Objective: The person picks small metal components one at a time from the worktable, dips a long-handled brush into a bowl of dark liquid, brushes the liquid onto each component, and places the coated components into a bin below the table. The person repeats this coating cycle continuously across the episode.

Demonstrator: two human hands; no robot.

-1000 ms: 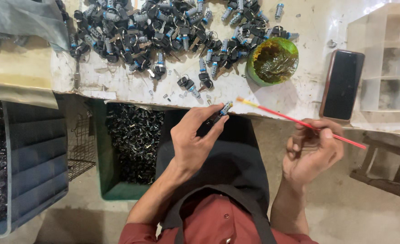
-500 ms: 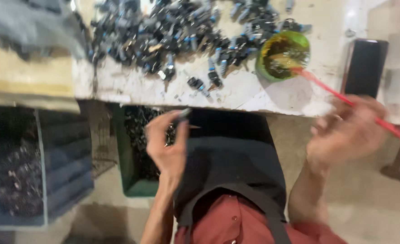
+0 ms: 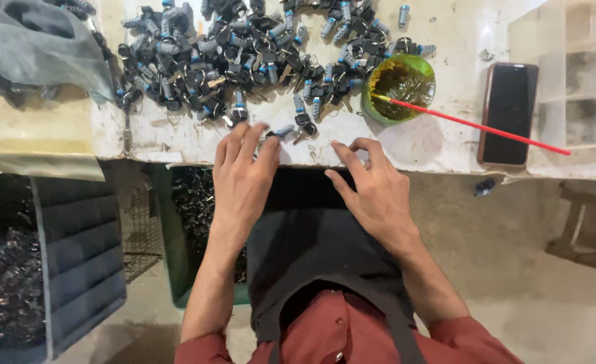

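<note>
White, stained tabletop (image 3: 439, 145) ends at a near edge where both hands rest: the left hand (image 3: 242, 176) lies flat, fingers spread, touching a small lock cylinder (image 3: 281, 131); the right hand (image 3: 372, 192) is loosely curled, holding nothing. Bare room lies between the lock pile (image 3: 244, 54), green bowl (image 3: 399, 87) and phone (image 3: 508, 113).

Heap of small black and blue-grey cylinder locks (image 3: 244, 54) | translucent green plastic bowl (image 3: 399, 84), yellow-brown inside | thin red plastic stick (image 3: 480, 127) | black slab phone (image 3: 508, 113) | stained white tabletop (image 3: 432, 145) | dark green bin (image 3: 176, 222) | red shirt (image 3: 338, 330), dark grey apron (image 3: 311, 256).
</note>
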